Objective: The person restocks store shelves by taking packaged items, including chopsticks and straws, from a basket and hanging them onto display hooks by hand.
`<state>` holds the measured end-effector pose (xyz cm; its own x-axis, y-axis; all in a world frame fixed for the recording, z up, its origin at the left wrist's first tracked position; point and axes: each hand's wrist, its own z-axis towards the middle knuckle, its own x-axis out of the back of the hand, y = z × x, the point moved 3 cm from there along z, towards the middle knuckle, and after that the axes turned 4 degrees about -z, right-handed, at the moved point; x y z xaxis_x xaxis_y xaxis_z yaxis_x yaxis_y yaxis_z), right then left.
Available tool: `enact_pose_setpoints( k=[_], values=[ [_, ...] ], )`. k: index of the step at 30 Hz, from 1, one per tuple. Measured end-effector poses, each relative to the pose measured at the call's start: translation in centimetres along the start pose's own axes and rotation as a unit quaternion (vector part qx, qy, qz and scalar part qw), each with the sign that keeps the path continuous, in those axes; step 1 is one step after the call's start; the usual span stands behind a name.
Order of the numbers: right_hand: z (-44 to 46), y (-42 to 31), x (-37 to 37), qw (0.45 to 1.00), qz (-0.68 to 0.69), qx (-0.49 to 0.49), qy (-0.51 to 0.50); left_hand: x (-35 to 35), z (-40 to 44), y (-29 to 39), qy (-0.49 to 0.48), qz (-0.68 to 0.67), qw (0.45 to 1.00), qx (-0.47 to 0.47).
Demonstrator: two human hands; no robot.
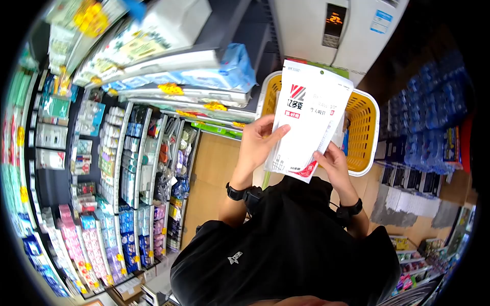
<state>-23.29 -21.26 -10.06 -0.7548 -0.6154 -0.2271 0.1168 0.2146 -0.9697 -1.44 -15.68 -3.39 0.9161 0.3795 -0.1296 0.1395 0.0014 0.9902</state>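
A flat white packet [306, 117] with red and black print is held upright in front of my body. My left hand [263, 143] grips its left edge, with the thumb lying on the front. At the lower right edge, my right hand [333, 166] pinches the packet between thumb and fingers. Behind the packet stands a yellow and white basket [363, 132], partly hidden by it; some items show inside.
Shelves of packaged goods [122, 173] line the left side, and a shelf with blue packs [237, 69] juts in at the upper left. A white appliance [352, 30] with a lit display stands ahead. Wrapped bottles [426, 97] are stacked at the right.
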Motion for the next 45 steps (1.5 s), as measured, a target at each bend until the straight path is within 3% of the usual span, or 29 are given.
enact_pose_setpoints(
  k=[6,15,22,28,31,37,45],
  values=[
    [0.3,0.4,-4.6,0.999,-0.025,0.007,-0.046,5.0,-6.4,0.6,0.107,-0.054,0.993,-0.006],
    [0.3,1.8,-16.9,0.976,-0.043,0.01,-0.214,14.3,-18.5,1.7,0.28,-0.074,0.957,-0.034],
    [-1.9,3.6,-28.1,0.938,-0.025,-0.035,-0.343,20.9,-29.0,1.9,0.407,-0.086,0.906,-0.083],
    [-5.1,6.0,-36.0,0.865,-0.034,-0.087,-0.494,25.8,-37.0,2.5,0.52,-0.061,0.843,-0.121],
    [-6.6,7.8,-38.2,0.839,-0.06,-0.111,-0.53,27.2,-39.9,3.4,0.549,-0.068,0.825,-0.113],
    [-6.4,9.5,-41.4,0.841,-0.056,-0.125,-0.523,29.7,-41.2,3.3,0.552,-0.093,0.817,-0.14],
    [-1.6,8.9,-49.8,0.841,-0.015,-0.076,-0.535,34.5,-39.4,3.0,0.562,-0.072,0.807,-0.167]
  ],
)
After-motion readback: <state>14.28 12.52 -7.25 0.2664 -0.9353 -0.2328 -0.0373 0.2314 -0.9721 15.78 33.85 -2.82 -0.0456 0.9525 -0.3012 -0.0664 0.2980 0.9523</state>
